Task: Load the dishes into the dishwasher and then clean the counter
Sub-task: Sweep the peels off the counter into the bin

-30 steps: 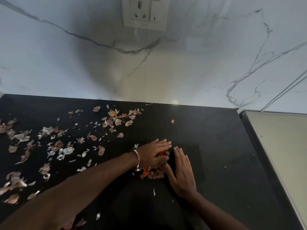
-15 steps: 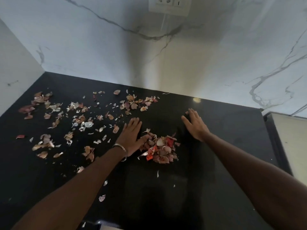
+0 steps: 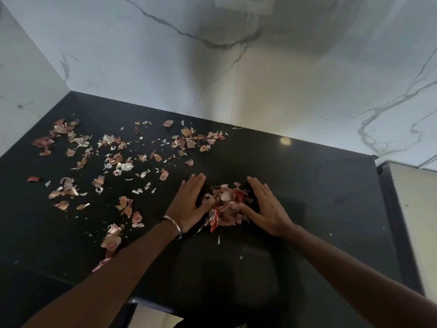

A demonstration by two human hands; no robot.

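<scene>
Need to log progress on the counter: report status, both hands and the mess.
Left hand and right hand open, flat on counter, flanking peel pile. Red wrapper scrap in pile. Loose peels scattered left, uncollected.

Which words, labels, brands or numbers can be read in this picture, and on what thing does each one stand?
None can be read.
Red wrapper in the pile of peels between the hands: any print is too blurred.
Wall socket plate: cut by the frame, no marking legible.
</scene>
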